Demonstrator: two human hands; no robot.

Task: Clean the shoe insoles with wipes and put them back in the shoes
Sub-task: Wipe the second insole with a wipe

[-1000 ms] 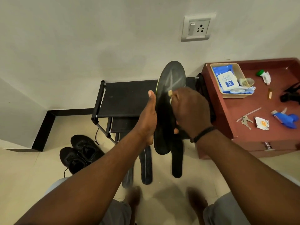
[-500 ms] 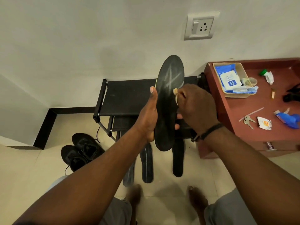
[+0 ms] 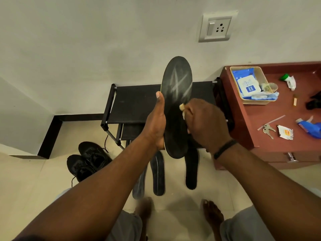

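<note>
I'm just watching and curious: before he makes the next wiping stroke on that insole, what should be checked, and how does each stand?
1. Left hand steadies the held insole: ok.
2. Right hand has a grip on the wipe: ok.
3. Wipe touches the insole's face: ok.
4. Wipe still clean enough: cannot tell.
5. Fresh wipes pack in the tray: ok.
6. Black shoes on the floor, ready for refitting: ok.

The left hand holds a black insole upright. The right hand presses a wipe against it. Three insoles lie on the floor.
</note>
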